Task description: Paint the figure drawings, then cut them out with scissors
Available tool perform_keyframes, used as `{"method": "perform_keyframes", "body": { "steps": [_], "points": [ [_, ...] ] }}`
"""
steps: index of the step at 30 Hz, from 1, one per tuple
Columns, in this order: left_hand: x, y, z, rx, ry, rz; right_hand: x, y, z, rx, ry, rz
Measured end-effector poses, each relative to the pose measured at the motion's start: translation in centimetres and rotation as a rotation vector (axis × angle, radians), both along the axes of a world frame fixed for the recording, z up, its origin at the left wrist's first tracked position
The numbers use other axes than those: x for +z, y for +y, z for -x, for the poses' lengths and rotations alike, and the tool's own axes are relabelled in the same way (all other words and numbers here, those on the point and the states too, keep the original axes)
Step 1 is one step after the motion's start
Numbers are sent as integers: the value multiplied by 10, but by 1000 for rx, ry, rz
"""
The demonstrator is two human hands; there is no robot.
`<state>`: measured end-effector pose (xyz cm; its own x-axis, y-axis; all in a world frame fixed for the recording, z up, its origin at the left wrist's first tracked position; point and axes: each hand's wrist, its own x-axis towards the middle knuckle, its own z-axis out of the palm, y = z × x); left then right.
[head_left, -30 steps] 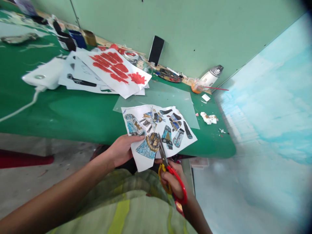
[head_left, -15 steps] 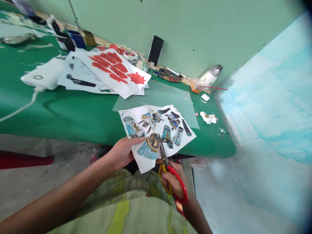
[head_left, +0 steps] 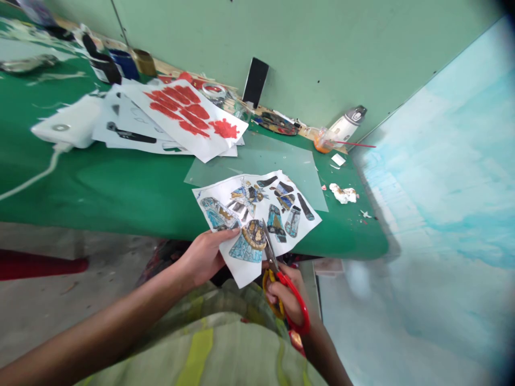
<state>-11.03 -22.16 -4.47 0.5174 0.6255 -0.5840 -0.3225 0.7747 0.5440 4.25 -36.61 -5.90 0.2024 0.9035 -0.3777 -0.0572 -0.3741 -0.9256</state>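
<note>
My left hand (head_left: 203,256) pinches the near left edge of a white sheet printed with coloured figures (head_left: 257,214), holding it just over the front edge of the green table (head_left: 120,182). My right hand (head_left: 287,297) grips red and yellow scissors (head_left: 281,279). Their blades reach up into the sheet beside a gold and blue figure. Part of my right hand is hidden behind the handles.
A clear plastic sheet (head_left: 281,161) lies under the paper. Sheets with red shapes (head_left: 189,115) and a white device with a cable (head_left: 68,126) sit to the left. Paint pots (head_left: 129,61), a dark phone (head_left: 255,83), a palette, a bottle (head_left: 346,123) and paper scraps line the wall.
The printed sheet has shifted slightly left and turned a little in my left hand. The scissors stay in the cut at nearly the same spot.
</note>
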Motion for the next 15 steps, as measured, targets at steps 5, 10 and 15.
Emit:
{"method": "perform_keyframes", "body": {
  "steps": [5, 10, 15],
  "points": [
    [-4, -1, 0, -21, -34, 12, 2, -1, -2, 23, 3, -12],
    [-4, -3, -1, -8, -16, 0, 0, -3, -6, 49, 4, -13],
    [-11, -6, -2, -2, -24, -88, -7, -5, -8, 51, 5, -33]
  ]
}}
